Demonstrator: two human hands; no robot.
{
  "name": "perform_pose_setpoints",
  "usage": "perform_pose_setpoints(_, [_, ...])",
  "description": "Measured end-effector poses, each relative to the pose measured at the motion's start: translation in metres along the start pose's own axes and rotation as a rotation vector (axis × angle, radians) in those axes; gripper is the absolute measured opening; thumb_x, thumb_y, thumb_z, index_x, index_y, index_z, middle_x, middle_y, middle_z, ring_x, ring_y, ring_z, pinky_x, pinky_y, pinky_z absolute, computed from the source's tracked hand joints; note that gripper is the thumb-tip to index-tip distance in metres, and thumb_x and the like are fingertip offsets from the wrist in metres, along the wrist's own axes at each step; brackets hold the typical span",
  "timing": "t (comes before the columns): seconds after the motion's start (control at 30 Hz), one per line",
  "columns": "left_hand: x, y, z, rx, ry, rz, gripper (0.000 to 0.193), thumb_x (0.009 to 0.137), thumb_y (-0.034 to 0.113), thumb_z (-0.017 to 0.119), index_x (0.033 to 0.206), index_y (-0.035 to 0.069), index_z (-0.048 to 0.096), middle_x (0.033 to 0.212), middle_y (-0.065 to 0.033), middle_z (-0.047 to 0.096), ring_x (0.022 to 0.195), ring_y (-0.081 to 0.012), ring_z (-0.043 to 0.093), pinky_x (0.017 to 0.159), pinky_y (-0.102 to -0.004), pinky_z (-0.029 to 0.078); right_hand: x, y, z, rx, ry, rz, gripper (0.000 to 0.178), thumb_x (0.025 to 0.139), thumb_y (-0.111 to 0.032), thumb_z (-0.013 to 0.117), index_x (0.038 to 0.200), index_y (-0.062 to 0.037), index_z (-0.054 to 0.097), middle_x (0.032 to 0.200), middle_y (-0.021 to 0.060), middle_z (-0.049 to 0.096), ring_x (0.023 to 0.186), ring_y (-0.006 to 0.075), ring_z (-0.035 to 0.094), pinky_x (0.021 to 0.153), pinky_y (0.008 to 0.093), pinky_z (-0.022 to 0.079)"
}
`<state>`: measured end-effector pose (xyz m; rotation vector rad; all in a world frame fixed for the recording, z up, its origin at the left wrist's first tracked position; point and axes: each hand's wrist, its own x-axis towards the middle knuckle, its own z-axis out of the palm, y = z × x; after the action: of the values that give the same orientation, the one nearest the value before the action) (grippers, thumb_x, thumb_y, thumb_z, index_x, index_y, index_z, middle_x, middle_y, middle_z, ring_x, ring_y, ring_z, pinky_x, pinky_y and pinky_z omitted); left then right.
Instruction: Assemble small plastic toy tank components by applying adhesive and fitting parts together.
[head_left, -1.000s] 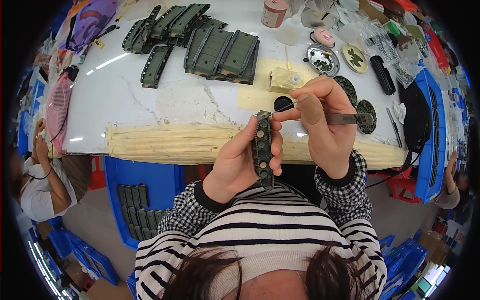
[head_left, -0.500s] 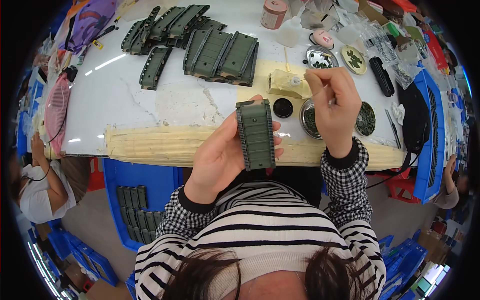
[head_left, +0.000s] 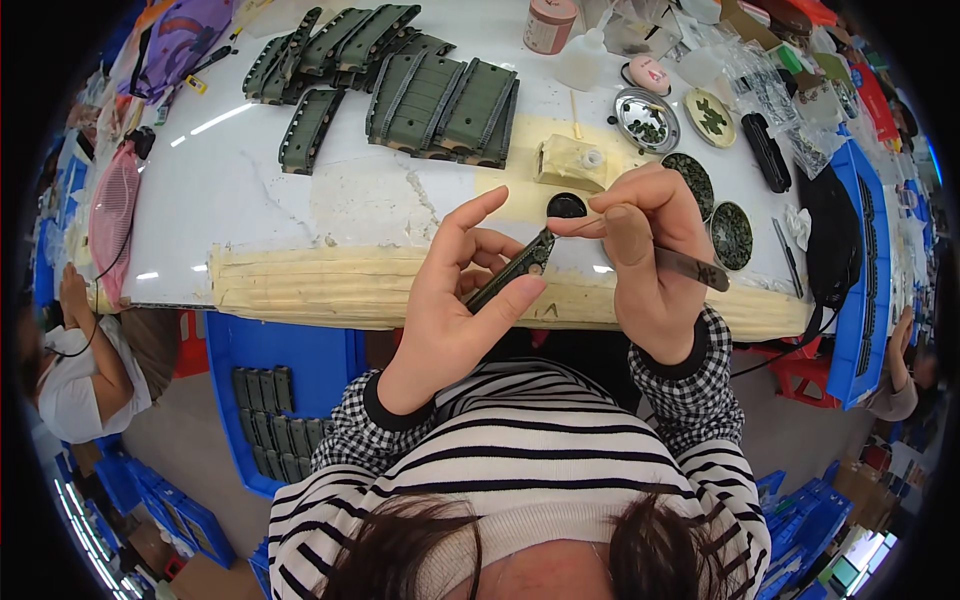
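My left hand grips a green ribbed plastic panel, now tilted so that a narrow side with a small tan round spot faces up. My right hand is closed around metal tweezers, whose broad end sticks out past the palm. Their thin tips reach to the panel's upper end; whether they hold anything is too small to tell. Just beyond the panel sits a round black lid. Farther back, a white nozzle stands in a tape-covered block.
Stacked green panels lie at the far left of the table. Dishes of small dark green parts and a metal dish stand at right. A blue crate with dark green pieces is below the table edge. Other people sit at both sides.
My right hand has come down from the white nozzle to the panel, uncovering a dish of dark parts. My left hand has turned the panel from its broad face onto its narrow side.
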<state>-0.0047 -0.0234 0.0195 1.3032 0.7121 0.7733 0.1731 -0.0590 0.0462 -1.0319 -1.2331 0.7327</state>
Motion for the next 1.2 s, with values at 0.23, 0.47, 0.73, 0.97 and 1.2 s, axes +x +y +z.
perform_pose_setpoints(0.23, [-0.002, -0.002, 0.0, 0.103, 0.039, 0.046, 0.069, 0.086, 0.015, 0.072, 0.143, 0.003, 0.035, 0.1, -0.0071, 0.058, 0.082, -0.009, 0.053, 0.069, -0.022, 0.045, 0.001, 0.004, 0.0, -0.024, -0.026, -0.006, 0.012, 0.097, -0.006, 0.056, 0.097, 0.0052, 0.055, 0.084, 0.0068, 0.062, 0.079, 0.0127, 0.067, 0.07, 0.0227, 0.053])
perform_pose_setpoints(0.47, [-0.002, -0.005, -0.001, 0.095, 0.045, 0.06, 0.069, 0.085, 0.016, 0.073, 0.142, 0.003, 0.036, 0.1, -0.007, 0.058, 0.082, -0.0095, 0.053, 0.068, -0.0228, 0.045, 0.001, 0.004, 0.001, -0.072, -0.038, -0.036, 0.009, 0.096, -0.004, 0.057, 0.096, 0.0055, 0.056, 0.084, 0.0073, 0.061, 0.079, 0.0127, 0.067, 0.069, 0.0228, 0.053])
perform_pose_setpoints(0.73, [-0.002, -0.006, -0.002, 0.05, 0.046, 0.056, 0.063, 0.088, 0.015, 0.07, 0.142, 0.003, 0.037, 0.1, -0.006, 0.058, 0.083, -0.0098, 0.053, 0.072, -0.0234, 0.045, 0.004, 0.001, 0.002, -0.011, 0.054, 0.018, 0.01, 0.097, -0.005, 0.056, 0.097, 0.0051, 0.056, 0.085, 0.0053, 0.061, 0.077, 0.0134, 0.067, 0.067, 0.0221, 0.052])
perform_pose_setpoints(0.97, [-0.001, -0.024, -0.013, -0.41, -0.132, -0.023, 0.054, 0.104, 0.034, 0.041, 0.14, -0.005, 0.036, 0.131, -0.0237, 0.053, 0.114, -0.0276, 0.059, 0.097, -0.0372, 0.048, 0.032, 0.017, -0.025, -0.745, 0.154, -0.244, 0.002, 0.089, -0.002, 0.064, 0.09, -0.0007, 0.063, 0.082, 0.0073, 0.059, 0.065, 0.0167, 0.065, 0.054, 0.0267, 0.047])
perform_pose_setpoints(1.2, [0.002, -0.019, -0.01, -0.533, -0.195, 0.032, 0.053, 0.105, 0.035, 0.036, 0.138, -0.006, 0.039, 0.129, -0.0183, 0.056, 0.115, -0.0246, 0.059, 0.099, -0.0365, 0.046, 0.028, 0.03, -0.025, -0.938, 0.045, -0.192, 0.015, 0.084, -0.004, 0.068, 0.098, -0.0046, 0.066, 0.084, 0.0087, 0.058, 0.063, 0.0246, 0.062, 0.054, 0.0327, 0.048])
